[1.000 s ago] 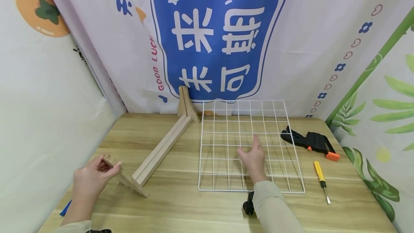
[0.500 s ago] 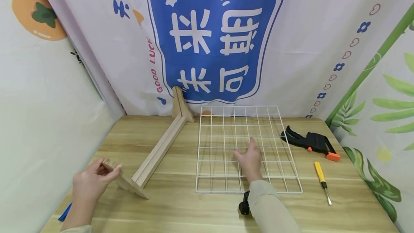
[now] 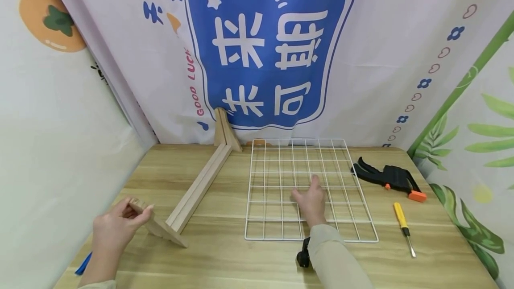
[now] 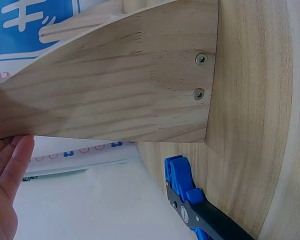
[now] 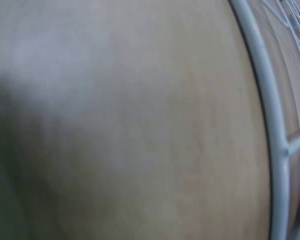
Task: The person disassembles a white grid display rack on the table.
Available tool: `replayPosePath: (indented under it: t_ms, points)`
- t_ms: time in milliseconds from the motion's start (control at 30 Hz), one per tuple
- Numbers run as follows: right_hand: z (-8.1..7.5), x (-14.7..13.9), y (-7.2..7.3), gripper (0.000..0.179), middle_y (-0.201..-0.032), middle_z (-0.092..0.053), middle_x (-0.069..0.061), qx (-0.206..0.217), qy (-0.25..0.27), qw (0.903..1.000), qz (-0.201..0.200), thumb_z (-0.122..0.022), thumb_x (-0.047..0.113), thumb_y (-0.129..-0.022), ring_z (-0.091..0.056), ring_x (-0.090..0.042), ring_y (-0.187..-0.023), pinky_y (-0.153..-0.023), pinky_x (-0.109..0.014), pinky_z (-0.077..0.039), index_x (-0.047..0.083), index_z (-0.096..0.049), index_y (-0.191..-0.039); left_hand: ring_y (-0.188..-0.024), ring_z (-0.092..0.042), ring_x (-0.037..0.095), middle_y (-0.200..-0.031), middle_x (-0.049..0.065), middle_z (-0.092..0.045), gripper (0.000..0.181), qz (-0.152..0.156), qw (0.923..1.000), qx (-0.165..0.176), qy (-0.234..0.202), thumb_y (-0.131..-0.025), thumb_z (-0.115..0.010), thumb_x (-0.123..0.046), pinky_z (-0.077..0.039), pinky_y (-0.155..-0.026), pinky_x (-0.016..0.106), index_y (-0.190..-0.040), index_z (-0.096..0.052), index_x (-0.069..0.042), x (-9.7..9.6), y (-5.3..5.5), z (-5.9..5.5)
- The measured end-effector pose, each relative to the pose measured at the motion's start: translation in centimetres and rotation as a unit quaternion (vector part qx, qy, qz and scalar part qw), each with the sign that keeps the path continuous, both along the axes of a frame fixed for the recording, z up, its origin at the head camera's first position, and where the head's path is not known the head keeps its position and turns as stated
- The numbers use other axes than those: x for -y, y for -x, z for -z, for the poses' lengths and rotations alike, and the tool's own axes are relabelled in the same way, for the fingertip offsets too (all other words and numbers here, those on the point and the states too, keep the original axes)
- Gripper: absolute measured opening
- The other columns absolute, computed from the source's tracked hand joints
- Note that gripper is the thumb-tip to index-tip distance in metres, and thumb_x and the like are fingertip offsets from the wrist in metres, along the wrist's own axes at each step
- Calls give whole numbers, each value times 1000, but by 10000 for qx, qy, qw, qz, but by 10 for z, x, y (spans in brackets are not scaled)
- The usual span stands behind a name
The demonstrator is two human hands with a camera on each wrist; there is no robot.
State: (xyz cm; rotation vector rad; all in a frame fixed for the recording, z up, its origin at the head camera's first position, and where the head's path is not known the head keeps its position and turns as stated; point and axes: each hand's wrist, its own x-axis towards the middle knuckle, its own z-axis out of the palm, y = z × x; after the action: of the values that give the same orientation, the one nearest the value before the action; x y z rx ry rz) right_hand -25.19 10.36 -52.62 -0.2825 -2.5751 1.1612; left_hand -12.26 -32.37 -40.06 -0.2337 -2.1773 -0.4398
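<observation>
A wooden stand (image 3: 200,186) lies across the table's left side, a long bar joining two tapered end boards. My left hand (image 3: 114,231) pinches the top of its near end board (image 3: 160,229) between thumb and fingers. Two screws (image 4: 200,94) show in that board in the left wrist view. A white wire grid panel (image 3: 311,221) is right of the stand, its far edge overlapping the backdrop. My right hand (image 3: 312,202) grips the panel's wires near the middle, thumb and index finger visible, other fingers hidden. The right wrist view shows only the panel's near rim (image 5: 270,100) and blurred wood.
A black clamp with orange parts (image 3: 391,177) and a yellow-handled screwdriver (image 3: 403,224) lie on the right. A blue-and-black clamp (image 4: 187,195) lies by the left forearm. Fabric backdrops (image 3: 361,79) enclose the table (image 3: 225,262) at the back and sides.
The grid panel's far edge has come down against the backdrop, with my right hand still on it. The stand's far end has shifted slightly left. My left hand keeps its hold.
</observation>
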Motion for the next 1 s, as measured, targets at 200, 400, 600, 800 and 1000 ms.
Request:
replayPosePath:
  t_ms: [200,400,600,800,1000]
  points:
    - [-2,1,0,78,-89,-57,-21,22,24,10000,42,-74,30,-70,-56,-34,-77,-66,-44,-52,4,-33,-131,-60,-50,-16,-56,11,-65,64,-14,9996,-263,96,-78,-47,-64,-41,-41,5,-64,-60,-3,1,3,1]
    - [-2,1,1,77,-97,-58,-26,-25,-542,9985,-9,-70,34,-74,-57,-40,-84,-70,-47,-52,0,-33,-133,-58,-51,-15,-55,11,-65,64,-12,9995,-326,53,-78,-48,-64,-40,-41,4,-63,-60,-4,1,5,0]
    - [-2,2,-2,82,-116,-53,-31,305,-1042,9940,-135,-65,40,-78,-52,-45,-102,-84,-50,-49,-5,-31,-137,-66,-47,-22,-55,12,-64,61,172,9993,-260,-190,-78,-51,-63,-41,-47,1,-62,-60,-5,0,2,3]
    - [0,5,-4,82,-117,-54,-30,124,-1147,9932,-154,-66,39,-78,-53,-42,-100,-85,-48,-49,-10,-34,-135,-55,-53,-12,-54,11,-64,64,28,9991,-415,64,-79,-48,-64,-40,-42,3,-61,-60,-3,1,3,3]
    - [3,8,-7,83,-119,-53,-29,46,-1384,9903,-127,-67,39,-76,-51,-38,-100,-85,-45,-48,-13,-36,-133,-41,-58,8,-51,9,-63,64,-110,9983,-493,296,-80,-46,-64,-37,-36,6,-59,-58,-5,1,5,3]
